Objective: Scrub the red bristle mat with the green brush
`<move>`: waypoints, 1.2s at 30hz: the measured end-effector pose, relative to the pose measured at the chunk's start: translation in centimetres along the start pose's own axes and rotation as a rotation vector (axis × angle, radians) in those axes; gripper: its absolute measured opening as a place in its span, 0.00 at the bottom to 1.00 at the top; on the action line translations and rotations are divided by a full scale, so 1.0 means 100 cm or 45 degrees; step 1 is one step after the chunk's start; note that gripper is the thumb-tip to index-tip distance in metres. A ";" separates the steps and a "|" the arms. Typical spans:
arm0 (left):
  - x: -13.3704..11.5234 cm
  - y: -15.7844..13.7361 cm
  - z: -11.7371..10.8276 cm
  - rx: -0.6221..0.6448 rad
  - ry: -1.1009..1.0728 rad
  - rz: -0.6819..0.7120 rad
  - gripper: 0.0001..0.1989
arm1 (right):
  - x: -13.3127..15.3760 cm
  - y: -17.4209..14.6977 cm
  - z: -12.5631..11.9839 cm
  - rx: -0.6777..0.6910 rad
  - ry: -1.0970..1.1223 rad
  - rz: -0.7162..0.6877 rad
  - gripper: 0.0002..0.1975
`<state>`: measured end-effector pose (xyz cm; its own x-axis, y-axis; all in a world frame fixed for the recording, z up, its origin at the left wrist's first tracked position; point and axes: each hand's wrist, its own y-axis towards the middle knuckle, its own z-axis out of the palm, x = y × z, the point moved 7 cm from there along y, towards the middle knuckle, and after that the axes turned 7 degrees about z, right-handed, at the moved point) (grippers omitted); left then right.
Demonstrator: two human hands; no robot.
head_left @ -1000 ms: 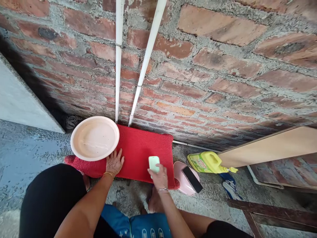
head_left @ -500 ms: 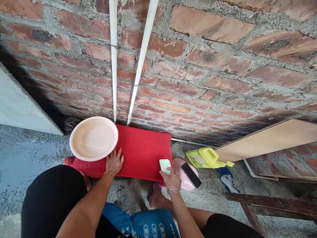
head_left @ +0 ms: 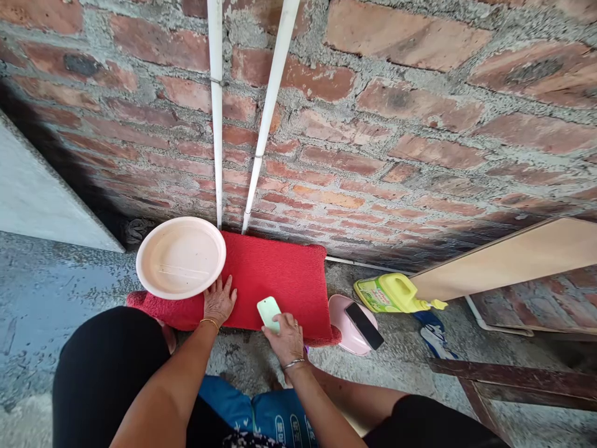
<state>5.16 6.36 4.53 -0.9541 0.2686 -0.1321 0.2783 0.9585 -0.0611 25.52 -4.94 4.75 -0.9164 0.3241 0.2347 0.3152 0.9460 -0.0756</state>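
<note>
A thick red cloth (head_left: pixel 280 267) is spread over a low, long support against the brick wall. My left hand (head_left: pixel 220 300) lies flat on it, fingers spread, close to the rim of a pale pink basin (head_left: pixel 181 258). My right hand (head_left: pixel 286 339) is closed on a pale green block (head_left: pixel 269 313), flat with rounded corners, held over the cloth's front part. Whether the block is soap or a brush back I cannot tell, as its underside is hidden. The basin stands on the cloth's left end and appears to hold a little clear water.
Right of the cloth, a black phone (head_left: pixel 364 326) rests on a pink dish or lid (head_left: pixel 342 317). A yellow detergent jug (head_left: pixel 387 292) lies beyond it, beside a leaning board (head_left: pixel 508 261). Two white pipes (head_left: pixel 265 118) run down the wall. The floor (head_left: pixel 60 280) looks wet at left.
My right hand has moved left across the red cloth with the green block, from its right edge toward the middle. My left hand stays in place on the cloth.
</note>
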 end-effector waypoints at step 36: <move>0.001 0.002 0.009 0.004 -0.066 -0.027 0.26 | -0.019 0.087 -0.025 -0.056 -0.015 0.319 0.14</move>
<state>5.17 6.49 3.62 -0.9528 0.2431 -0.1817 0.2587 0.9636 -0.0674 30.63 2.71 6.08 -0.8112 0.5486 0.2026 0.5430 0.8352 -0.0877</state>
